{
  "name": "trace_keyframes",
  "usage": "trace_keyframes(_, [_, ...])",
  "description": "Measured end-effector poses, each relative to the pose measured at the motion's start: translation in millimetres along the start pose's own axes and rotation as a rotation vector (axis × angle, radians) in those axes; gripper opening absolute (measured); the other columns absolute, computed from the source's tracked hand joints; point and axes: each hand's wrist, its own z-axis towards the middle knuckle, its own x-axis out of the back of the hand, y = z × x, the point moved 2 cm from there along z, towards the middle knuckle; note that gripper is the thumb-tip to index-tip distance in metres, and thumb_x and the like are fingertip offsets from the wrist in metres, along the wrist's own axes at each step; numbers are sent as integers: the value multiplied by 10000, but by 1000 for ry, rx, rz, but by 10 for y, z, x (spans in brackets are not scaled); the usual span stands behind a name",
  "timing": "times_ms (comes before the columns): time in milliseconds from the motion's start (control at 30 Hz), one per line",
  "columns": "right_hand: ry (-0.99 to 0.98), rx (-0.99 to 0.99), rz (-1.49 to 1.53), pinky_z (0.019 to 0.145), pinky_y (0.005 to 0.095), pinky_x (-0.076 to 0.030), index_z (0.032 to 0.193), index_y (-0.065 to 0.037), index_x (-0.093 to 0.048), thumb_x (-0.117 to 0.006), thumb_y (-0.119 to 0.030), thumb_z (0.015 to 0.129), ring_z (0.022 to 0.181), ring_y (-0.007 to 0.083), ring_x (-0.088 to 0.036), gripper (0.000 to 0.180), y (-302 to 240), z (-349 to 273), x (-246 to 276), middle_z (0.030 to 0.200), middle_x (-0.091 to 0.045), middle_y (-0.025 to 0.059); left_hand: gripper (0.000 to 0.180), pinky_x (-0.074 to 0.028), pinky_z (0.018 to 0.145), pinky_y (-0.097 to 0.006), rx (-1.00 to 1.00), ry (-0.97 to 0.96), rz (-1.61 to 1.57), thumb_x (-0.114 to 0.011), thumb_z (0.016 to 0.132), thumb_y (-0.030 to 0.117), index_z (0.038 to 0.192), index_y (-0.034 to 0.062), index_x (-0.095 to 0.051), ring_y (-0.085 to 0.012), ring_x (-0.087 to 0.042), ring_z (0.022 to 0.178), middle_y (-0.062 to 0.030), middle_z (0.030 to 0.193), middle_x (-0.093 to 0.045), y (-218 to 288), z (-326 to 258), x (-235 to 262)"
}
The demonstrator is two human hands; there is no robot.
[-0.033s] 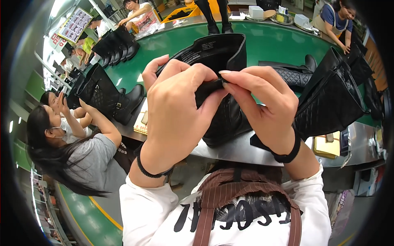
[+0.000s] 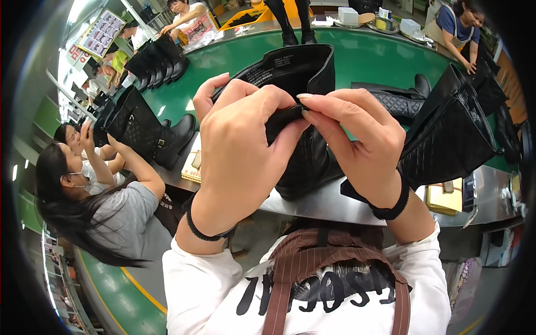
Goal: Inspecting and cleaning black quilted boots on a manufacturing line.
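A tall black boot [image 2: 301,111] stands upright in front of me on the metal edge of a green conveyor table [image 2: 357,56]. My left hand [image 2: 240,139] and my right hand [image 2: 357,139] both pinch the near rim of the boot's open shaft, fingertips meeting at the top edge. Each wrist carries a black band. Below them I see my white printed shirt and a brown striped apron strap.
Black quilted boots [image 2: 452,134] stand at my right and another pair [image 2: 145,128] at my left. A person in grey [image 2: 111,206] sits at my left. Other people work across the table, near more boots [image 2: 156,61]. A yellow box [image 2: 446,198] lies on the metal ledge.
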Motion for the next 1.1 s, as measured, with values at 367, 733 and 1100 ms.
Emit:
trace_keyframes(367, [75, -26, -97, 589, 264, -505, 952, -27, -673, -689, -32, 785, 678, 174, -667, 167, 133, 148, 152, 844, -677, 79, 213, -346, 972, -386, 6, 73, -61, -816, 644, 146, 757, 43, -668, -183, -554, 672, -27, 692, -575, -7, -13, -10])
trace_keyframes(733, [43, -158, 152, 541, 258, -501, 845, -30, -682, -774, -5, 702, 638, 162, -628, 172, -38, -17, 115, 770, -653, 67, 160, -340, 946, -392, -10, 140, 12, -783, 656, 113, 733, 62, -653, -188, -561, 669, -25, 626, -591, 7, 10, -73])
trace_keyframes(1100, [137, -260, 238, 576, 252, -501, 828, -50, -709, -770, 8, 677, 670, 172, -643, 173, -48, -88, -66, 785, -687, 64, 191, -347, 980, -393, 12, 188, 44, -801, 617, 90, 738, 61, -657, -167, -571, 697, -24, 693, -580, 58, -78, -89])
